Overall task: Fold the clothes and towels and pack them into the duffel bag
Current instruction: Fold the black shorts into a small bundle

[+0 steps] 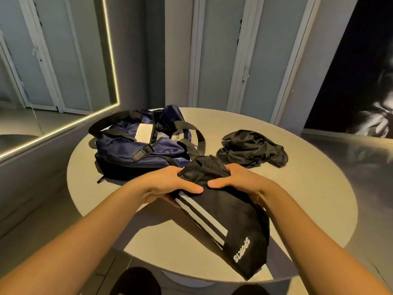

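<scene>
Here, a round beige table stands before grey locker doors, with a light-edged mirror far beyond the left hand. Both arms reach forward. The left hand and right hand grip the bunched end of the black striped shorts, thumbs on top. The navy duffel bag lies just beyond the left hand, a crumpled black garment beyond the right.

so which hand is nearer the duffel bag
Left. The left hand grips the striped shorts just before the duffel bag; the right hand grips them farther right.
</scene>
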Available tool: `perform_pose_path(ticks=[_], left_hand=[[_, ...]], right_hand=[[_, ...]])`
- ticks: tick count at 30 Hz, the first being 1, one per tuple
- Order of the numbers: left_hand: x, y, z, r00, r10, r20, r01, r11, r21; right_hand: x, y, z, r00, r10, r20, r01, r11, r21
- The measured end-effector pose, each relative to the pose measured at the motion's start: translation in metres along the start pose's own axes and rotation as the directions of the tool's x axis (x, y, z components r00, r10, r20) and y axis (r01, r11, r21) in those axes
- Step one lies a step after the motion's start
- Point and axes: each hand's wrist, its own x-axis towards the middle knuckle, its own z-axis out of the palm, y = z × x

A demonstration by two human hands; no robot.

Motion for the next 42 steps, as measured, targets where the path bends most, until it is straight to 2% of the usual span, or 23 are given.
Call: perform_pose_path(ticks=[3,6,8,11,14,15,17,19,21,22,24,27,31,34,37,39,42], left_hand=[[-0.002,0.028,-0.011,0.994,0.103,-0.038,-0.102,0.995,0.015],[0.005,0.063,-0.028,0.963,0.247,-0.110,-0.224,0.957,0.187],[0.010,0.089,-0.039,0.923,0.358,-0.140,-0.290,0.887,0.359],[0.012,0.123,-0.046,0.868,0.490,-0.084,-0.375,0.755,0.538],[0.017,0.143,-0.050,0.833,0.546,-0.091,-0.361,0.661,0.658],[0.020,0.141,-0.051,0.820,0.563,-0.104,-0.370,0.660,0.653],[0.028,0.126,-0.046,0.782,0.586,-0.212,-0.404,0.736,0.543],[0.037,0.099,-0.026,0.733,0.547,-0.403,-0.488,0.837,0.248],[0.047,0.072,0.000,0.765,0.377,-0.522,-0.514,0.846,-0.143],[0.053,0.062,0.012,0.806,0.283,-0.520,-0.478,0.829,-0.290],[0.062,0.053,0.028,0.873,0.159,-0.462,-0.387,0.802,-0.454],[0.062,0.059,0.037,0.866,0.109,-0.488,-0.362,0.811,-0.460],[0.060,0.088,0.023,0.820,0.217,-0.529,-0.435,0.837,-0.331],[0.060,0.108,0.010,0.750,0.333,-0.572,-0.488,0.862,-0.138],[0.052,0.098,0.014,0.694,0.474,-0.542,-0.591,0.805,-0.051],[0.043,0.071,0.027,0.691,0.535,-0.486,-0.637,0.768,-0.061],[0.027,0.028,0.044,0.768,0.516,-0.380,-0.583,0.809,-0.080]], right_hand=[[-0.004,-0.010,-0.011,0.990,-0.094,-0.102,0.103,0.990,0.093],[-0.001,-0.027,-0.024,0.962,-0.167,-0.216,0.202,0.967,0.153],[0.001,-0.041,-0.033,0.932,-0.205,-0.299,0.265,0.947,0.179],[0.002,-0.059,-0.043,0.861,-0.291,-0.418,0.388,0.906,0.169],[0.006,-0.058,-0.044,0.790,-0.310,-0.528,0.457,0.873,0.171],[0.007,-0.055,-0.043,0.774,-0.293,-0.562,0.464,0.866,0.187],[0.012,-0.043,-0.039,0.748,-0.236,-0.620,0.464,0.855,0.234],[0.015,-0.032,-0.032,0.723,-0.163,-0.672,0.456,0.843,0.287],[0.017,-0.022,-0.022,0.705,-0.128,-0.697,0.481,0.809,0.338],[0.018,-0.019,-0.018,0.706,-0.122,-0.698,0.496,0.789,0.363],[0.019,-0.014,-0.010,0.709,-0.121,-0.695,0.511,0.767,0.387],[0.020,-0.015,-0.011,0.693,-0.129,-0.710,0.515,0.777,0.362],[0.021,-0.032,-0.033,0.682,-0.178,-0.709,0.533,0.786,0.315],[0.020,-0.046,-0.048,0.635,-0.207,-0.745,0.561,0.786,0.259],[0.004,-0.040,-0.043,0.604,-0.277,-0.747,0.589,0.786,0.185],[-0.006,-0.015,-0.030,0.618,-0.304,-0.725,0.589,0.790,0.171],[-0.018,0.031,-0.001,0.667,-0.292,-0.685,0.532,0.831,0.164]])
